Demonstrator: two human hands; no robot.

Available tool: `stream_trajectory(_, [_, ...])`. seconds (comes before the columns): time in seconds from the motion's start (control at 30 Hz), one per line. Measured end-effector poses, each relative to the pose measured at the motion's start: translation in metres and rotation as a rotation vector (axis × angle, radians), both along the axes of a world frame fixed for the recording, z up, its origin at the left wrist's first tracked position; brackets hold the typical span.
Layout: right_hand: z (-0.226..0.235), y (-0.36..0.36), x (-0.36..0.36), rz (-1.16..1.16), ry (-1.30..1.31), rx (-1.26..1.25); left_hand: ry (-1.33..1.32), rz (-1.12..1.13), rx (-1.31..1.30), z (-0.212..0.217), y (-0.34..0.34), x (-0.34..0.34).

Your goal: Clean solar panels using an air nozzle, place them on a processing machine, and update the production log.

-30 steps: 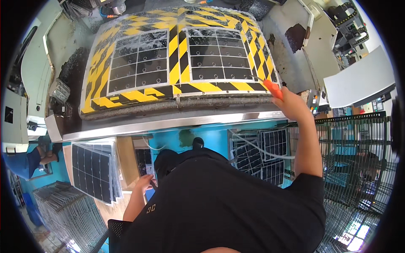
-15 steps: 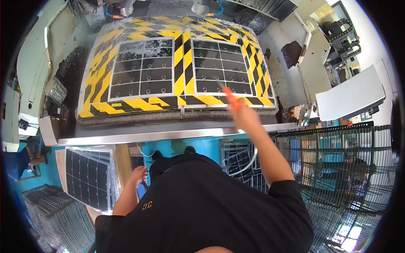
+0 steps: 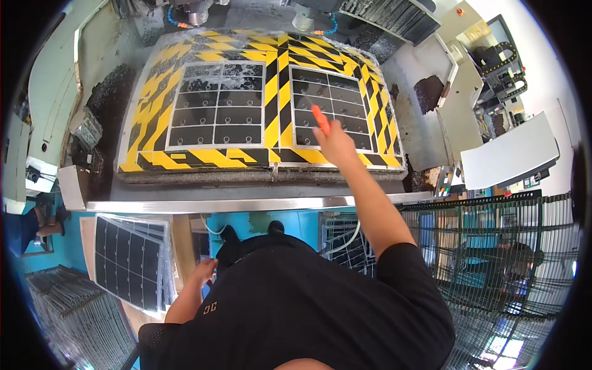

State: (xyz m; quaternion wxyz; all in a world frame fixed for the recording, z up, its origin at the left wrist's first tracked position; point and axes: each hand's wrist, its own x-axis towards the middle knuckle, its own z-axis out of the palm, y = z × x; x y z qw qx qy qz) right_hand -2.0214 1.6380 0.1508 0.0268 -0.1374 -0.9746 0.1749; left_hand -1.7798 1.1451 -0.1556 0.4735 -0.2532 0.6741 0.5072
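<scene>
My right hand (image 3: pixel 336 143) is closed round an orange-handled tool (image 3: pixel 320 119). Its thin tip is blurred and points away from me over the right-hand dark panel (image 3: pixel 328 94). White lines divide that panel into rectangles with small round marks. A similar panel (image 3: pixel 216 117) lies to its left, wet with whitish foam along its far part. Yellow-and-black striped tape (image 3: pixel 203 158) surrounds both on a raised bed. Low by my body, my left hand (image 3: pixel 202 271) has curled fingers; what they hold, if anything, is hidden. Beside it lies a stack of dark gridded sheets (image 3: pixel 127 259).
A metal rail (image 3: pixel 259 203) runs along the machine's near edge. Two machine heads with blue hoses (image 3: pixel 336 23) hang at the far side. Wire racks (image 3: pixel 487 259) stand at right, with stacked racks (image 3: pixel 80 308) at lower left. Another person's legs (image 3: pixel 46 228) show far left.
My right hand has moved left and slightly farther away with the orange-handled tool, over the right panel. The whole view has shifted slightly. My left hand stays low by my body.
</scene>
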Motion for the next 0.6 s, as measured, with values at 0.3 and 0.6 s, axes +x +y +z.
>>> stream_trajectory(0.3, [-0.006, 0.144, 0.084, -0.344, -0.152, -0.088, 0.104, -0.061, 0.085, -0.001, -0.002, -0.011])
stream_trajectory(0.6, [0.053, 0.008, 0.214, 0.123, -0.24, -0.031, 0.227, -0.18, -0.04, 0.041, 0.028, -0.026])
